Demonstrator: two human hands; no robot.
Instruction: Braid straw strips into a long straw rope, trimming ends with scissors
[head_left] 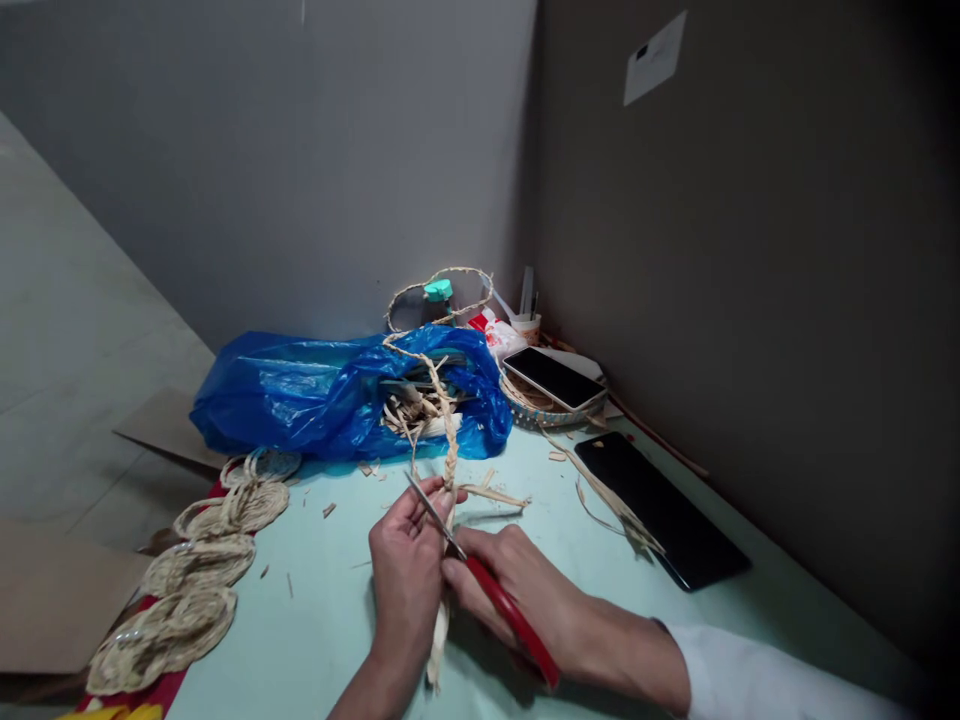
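Note:
My left hand pinches a braid of dried, straw-coloured husk strips just below its plaited part. The braid runs up from my fingers across a blue plastic bag and ends in a loop above it. Loose strip ends hang down between my hands. My right hand is closed around red-handled scissors. Their blades point up and left, crossing over the braid at my left fingertips. Whether the blades touch the strand, I cannot tell. More dry husk strips fill the bag's mouth.
Several woven slippers line the table's left edge. On the right lie a dark tablet-like slab and loose husk strips. Behind, a phone rests on a round basket, near a cup of tools. Grey walls enclose the back and right.

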